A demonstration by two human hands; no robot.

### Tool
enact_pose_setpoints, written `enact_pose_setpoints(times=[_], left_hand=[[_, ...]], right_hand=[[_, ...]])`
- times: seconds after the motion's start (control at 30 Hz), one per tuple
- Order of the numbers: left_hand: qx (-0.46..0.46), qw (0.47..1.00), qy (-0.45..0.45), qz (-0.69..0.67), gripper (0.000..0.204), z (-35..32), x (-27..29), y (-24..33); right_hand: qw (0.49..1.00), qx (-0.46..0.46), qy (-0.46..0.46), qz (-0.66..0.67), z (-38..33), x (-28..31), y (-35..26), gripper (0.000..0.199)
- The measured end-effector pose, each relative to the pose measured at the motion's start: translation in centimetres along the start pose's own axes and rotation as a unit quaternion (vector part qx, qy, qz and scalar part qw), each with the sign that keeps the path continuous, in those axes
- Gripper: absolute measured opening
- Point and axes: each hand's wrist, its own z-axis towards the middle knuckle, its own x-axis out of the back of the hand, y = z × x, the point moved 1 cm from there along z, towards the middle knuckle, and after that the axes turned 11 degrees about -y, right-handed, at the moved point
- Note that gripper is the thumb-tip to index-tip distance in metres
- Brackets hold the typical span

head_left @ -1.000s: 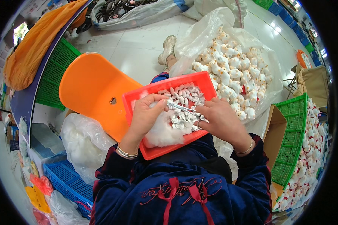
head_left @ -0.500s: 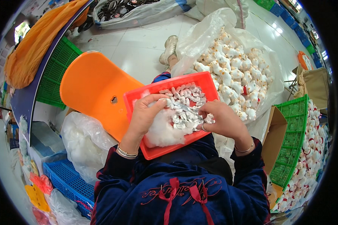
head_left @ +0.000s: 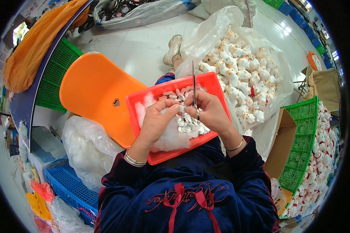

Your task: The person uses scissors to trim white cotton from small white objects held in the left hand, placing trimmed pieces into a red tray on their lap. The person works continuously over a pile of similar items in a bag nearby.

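I see the left hand (head_left: 156, 121) pinching a small white toy piece (head_left: 177, 110) over the red tray (head_left: 217, 90), fingers curled tight. Right hand (head_left: 210, 112) closed on a thin metal tool (head_left: 193, 86) standing upright, tip up, just beside the piece. Tray sits on the lap, holding white stuffing (head_left: 168, 138) and small pieces. Orange chair (head_left: 93, 91) left of the tray, bag of white plush toys (head_left: 241, 73) beyond it to the right, green crate (head_left: 305, 139) further right

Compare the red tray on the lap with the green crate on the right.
The red tray is shallow with solid walls; the green crate is deep with mesh walls. The tray holds white stuffing and small pieces; the crate holds white plush toys. Both are plastic.
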Motion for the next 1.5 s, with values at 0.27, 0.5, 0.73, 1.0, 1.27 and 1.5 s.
enact_pose_setpoints(times=[0.27,0.5,0.73,1.0,1.27,1.5], left_hand=[[0.021,0.996,-0.072,0.053,0.014,0.2,1.4,0.7],[0.023,0.952,-0.043,0.302,0.023,1.1,3.2,2.2],[0.064,0.973,-0.008,0.223,0.019,0.7,4.3,1.9],[0.073,0.974,-0.010,0.216,0.018,0.3,4.6,1.6],[0.078,0.974,-0.021,0.212,0.019,0.4,4.3,1.5],[0.078,0.974,-0.035,0.210,0.023,0.3,5.0,1.0]], right_hand=[[0.996,-0.069,-0.030,-0.038,-0.8,0.9,-1.6,0.027],[0.878,-0.257,-0.038,-0.402,-4.8,9.3,-5.3,0.039],[0.732,-0.262,-0.134,-0.615,-5.7,9.1,-3.7,0.042],[0.721,-0.156,-0.261,-0.623,-4.0,5.2,-1.8,0.034],[0.657,-0.168,-0.268,-0.685,-3.5,2.7,1.6,0.025],[0.777,-0.205,-0.277,-0.526,-3.6,5.8,1.3,0.024]])
